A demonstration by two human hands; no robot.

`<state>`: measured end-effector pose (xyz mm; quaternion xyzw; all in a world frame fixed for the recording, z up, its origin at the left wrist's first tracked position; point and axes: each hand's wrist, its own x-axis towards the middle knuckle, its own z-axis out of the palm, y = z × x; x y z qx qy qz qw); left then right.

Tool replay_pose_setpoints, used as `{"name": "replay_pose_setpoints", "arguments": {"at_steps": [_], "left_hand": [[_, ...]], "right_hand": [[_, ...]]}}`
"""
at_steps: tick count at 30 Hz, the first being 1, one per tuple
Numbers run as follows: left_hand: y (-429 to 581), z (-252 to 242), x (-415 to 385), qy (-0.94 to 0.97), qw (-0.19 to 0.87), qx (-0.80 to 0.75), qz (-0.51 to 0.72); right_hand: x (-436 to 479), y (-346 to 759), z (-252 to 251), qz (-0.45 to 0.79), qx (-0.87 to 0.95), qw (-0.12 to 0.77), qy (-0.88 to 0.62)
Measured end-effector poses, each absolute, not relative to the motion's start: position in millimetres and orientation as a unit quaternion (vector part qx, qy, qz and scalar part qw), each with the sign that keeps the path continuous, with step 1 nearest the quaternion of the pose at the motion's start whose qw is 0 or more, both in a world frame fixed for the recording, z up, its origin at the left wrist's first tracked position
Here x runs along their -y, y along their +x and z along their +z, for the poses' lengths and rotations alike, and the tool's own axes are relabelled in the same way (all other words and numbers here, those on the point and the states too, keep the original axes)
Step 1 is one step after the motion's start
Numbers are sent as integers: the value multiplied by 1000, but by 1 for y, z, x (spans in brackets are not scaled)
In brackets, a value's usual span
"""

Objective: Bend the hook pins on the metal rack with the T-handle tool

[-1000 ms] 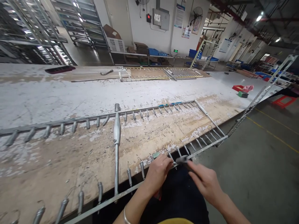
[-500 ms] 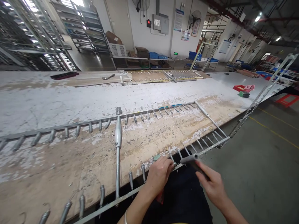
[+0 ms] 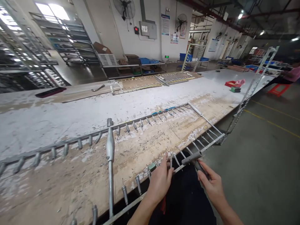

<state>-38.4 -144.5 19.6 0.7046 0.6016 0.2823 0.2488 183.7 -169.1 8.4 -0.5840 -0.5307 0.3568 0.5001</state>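
Head view. Long grey metal ladder-like frame (image 3: 133,121) lies on the worn white-and-bare-wood workbench (image 3: 70,122), far rail running from nine o'clock toward two, near rail at the bench edge from six to four; rows of small grey metal pegs (image 3: 138,185) line both rails.

Left hand (image 3: 159,180), near six o'clock: thumb and forefinger close together beside a thin hooked peg (image 3: 171,161) at the near rail. Cannot tell whether they pinch it.

Right hand (image 3: 212,182), four o'clock: fingers wrapped firmly round the handle of a grey T-shaped metal tool (image 3: 191,158); its tubular head sits just over the near rail, contact unclear.

Small green block (image 3: 152,167) at six, just beyond left hand. Silver wrench (image 3: 97,88) between nine and ten. Red tray (image 3: 231,84) between two and three.
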Motion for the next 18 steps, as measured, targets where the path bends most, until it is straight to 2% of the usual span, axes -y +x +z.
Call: {"name": "replay_pose_setpoints", "arguments": {"at_steps": [3,10,18], "left_hand": [[-35,23,139,678,303,-586,323],[-38,34,128,686,382,-559,267],[-33,24,127,733,299,-533,300]], "right_hand": [[173,186,10,351,518,513,-588],[180,193,1,358,495,505,-610],[172,193,18,285,573,490,-592]]}}
